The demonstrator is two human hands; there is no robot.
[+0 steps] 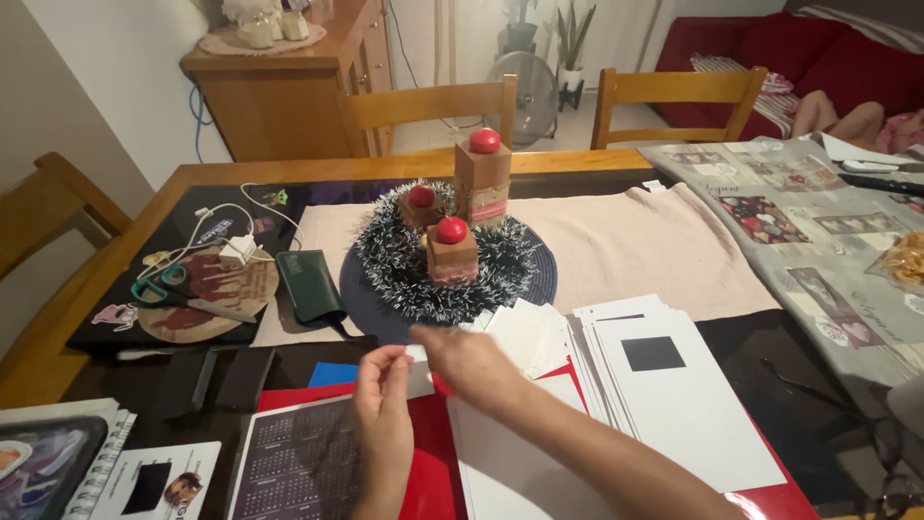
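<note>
Near the front edge of the tabletop (597,166): both hands meet over a red sheet (428,481), a small white card (416,374) between them.
Left hand (383,409): fingers curled upward, thumb and forefinger pinched on the card's left end.
Right hand (472,364): reaches across from the right, back of the hand up, fingertips closed over the card's right end; how firmly it grips is hard to tell, since the knuckles hide the pads.
Card's long axis: roughly left to right, parallel to the front edge, spanning the gap between the two hands.
Which hand is nearer: both touch it; the left shows the clearer pinch.
Loose white cards (527,332): a small fan just beyond the right hand, toward the table's middle.
Stack of white sheets (674,385): just right of the right hand, the top one bearing a black square.
Tinsel wreath with wooden blocks (445,252): farther back, at the table's centre, apart from the hands.
Dark calendar sheet (298,467): left of the left wrist, at the front edge.
</note>
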